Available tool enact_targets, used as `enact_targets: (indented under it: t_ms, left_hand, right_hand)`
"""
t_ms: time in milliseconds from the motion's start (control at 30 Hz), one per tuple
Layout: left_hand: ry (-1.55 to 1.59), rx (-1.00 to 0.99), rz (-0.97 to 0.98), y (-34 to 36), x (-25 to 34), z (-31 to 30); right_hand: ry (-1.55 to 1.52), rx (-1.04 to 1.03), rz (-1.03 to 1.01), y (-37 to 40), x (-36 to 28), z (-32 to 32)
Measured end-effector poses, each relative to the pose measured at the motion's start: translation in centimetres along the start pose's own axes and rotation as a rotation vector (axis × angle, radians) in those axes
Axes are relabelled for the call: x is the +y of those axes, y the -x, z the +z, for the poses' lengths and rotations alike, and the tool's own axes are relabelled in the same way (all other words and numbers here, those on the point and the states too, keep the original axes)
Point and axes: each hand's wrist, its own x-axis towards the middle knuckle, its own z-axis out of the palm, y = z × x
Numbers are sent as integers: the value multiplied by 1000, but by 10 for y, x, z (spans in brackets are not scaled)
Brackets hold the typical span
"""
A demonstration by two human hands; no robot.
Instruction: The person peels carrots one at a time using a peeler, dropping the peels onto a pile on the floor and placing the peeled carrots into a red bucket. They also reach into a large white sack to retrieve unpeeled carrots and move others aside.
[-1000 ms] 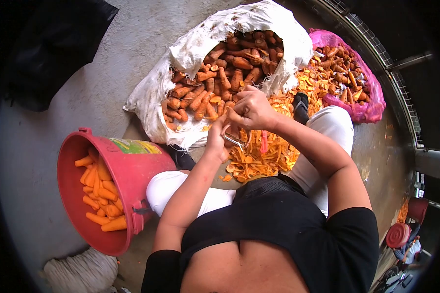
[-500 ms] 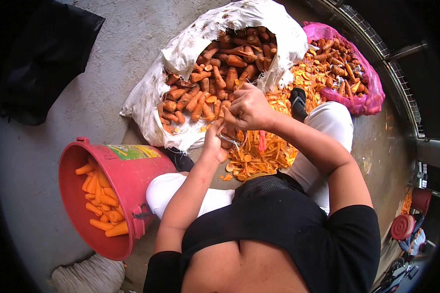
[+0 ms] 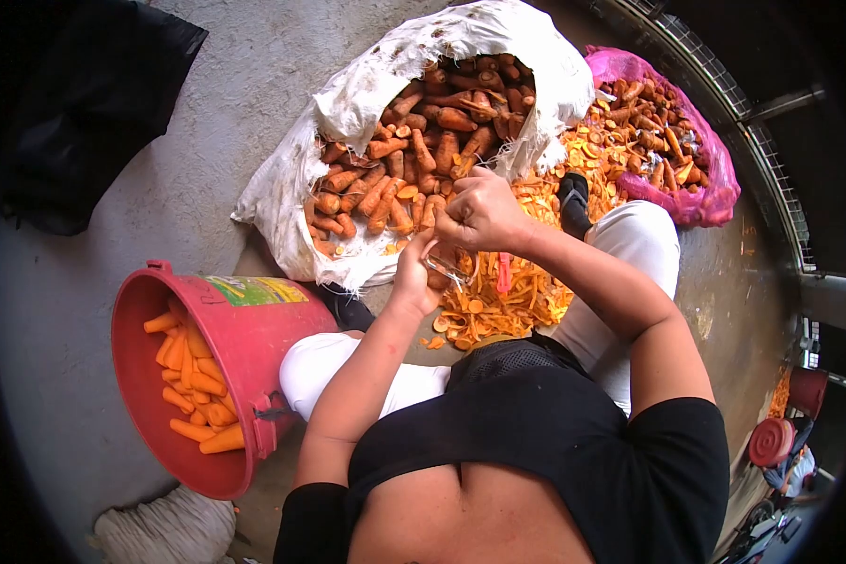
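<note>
Floor [image 3: 254, 85]: grey, scuffed concrete on my left, browner and shinier on my right.
Grille [image 3: 791, 209]: a metal strip edging the floor to my right.
Light: pale on my left; beyond the grille, deep shadow.

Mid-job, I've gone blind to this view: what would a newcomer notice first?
Probably the big ragged white sack at top centre, its mouth full of brownish carrots. Next, the red bucket at left, holding brighter, apparently peeled carrots. Then the left hand and right hand, close together near the centre, and, lower in the picture, heaped orange peelings.
</note>
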Motion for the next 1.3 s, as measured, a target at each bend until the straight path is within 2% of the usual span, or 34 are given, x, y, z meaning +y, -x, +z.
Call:
enact_targets:
  t_ms: [167, 267, 367, 500, 633, 733, 800, 867, 900, 933, 1067, 1100, 1200, 1300]
  left_hand:
    - [-51, -32, -8, 2, 0, 1]
    - [-47, 50, 8, 8, -1, 12]
    - [-147, -107, -106, 21, -1, 6]
    - [-179, -7, -99, 21, -2, 12]
    - [-232, -81, -109, 29, 0, 17]
    - [-213, -148, -106, 33, 6, 15]
    - [-156, -125, -87, 30, 10, 13]
    - [-129, -16, -60, 22, 11, 12]
    - [-118, 40, -50, 17, 11, 10]
    - [-107, 96, -42, 13, 11, 7]
    - [-121, 98, -23, 8, 10, 6]
    - [-9, 117, -48, 3, 6, -2]
    - [-47, 153, -75, 0, 1, -4]
    - [-46, 124, -79, 2, 0, -2]
  right_hand:
    - [-66, 22, -25, 2, 1, 2]
    - [0, 20, 45, 4, 11, 5]
    - [103, 32, 126, 3, 33, -5]
    - [144, 19, 132, 9, 48, 7]
    - [386, -42, 233, 5, 88, -4]
    - [542, 1, 467, 4, 104, -24]
    - [409, 49, 459, -1, 94, -29]
    - [233, 55, 454, -3, 68, -28]
    - [199, 133, 324, -3, 57, -23]
    - [134, 85, 278, -1, 45, -22]
    - [42, 99, 105, -1, 8, -12]
    - [47, 87, 61, -1, 1, -11]
    - [3, 86, -38, 1, -4, -3]
    - [23, 59, -54, 4, -6, 0]
